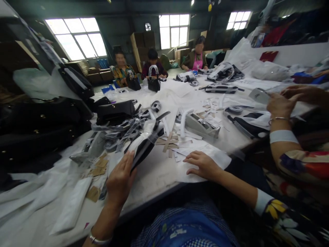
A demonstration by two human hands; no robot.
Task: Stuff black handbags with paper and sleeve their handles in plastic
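Note:
My left hand (120, 176) grips the near end of a flat black bag (145, 145), with its thumb on the right side. White wrapping lies along the bag's top, and its far end is raised and points away to the right. My right hand (203, 165) rests on a thin white sheet (218, 158) at the table's near edge. Its fingers are spread and hold nothing. Just beyond this hand are brown card strips (168, 142) and a grey tape dispenser (202, 125).
Black bags (38, 133) are stacked at the left. A second grey dispenser (94, 145) stands beside wrapped straps (115, 137). At the right, a co-worker's hands (281, 103) hold a grey piece. Several people sit across the table, near upright black handbags (154, 84).

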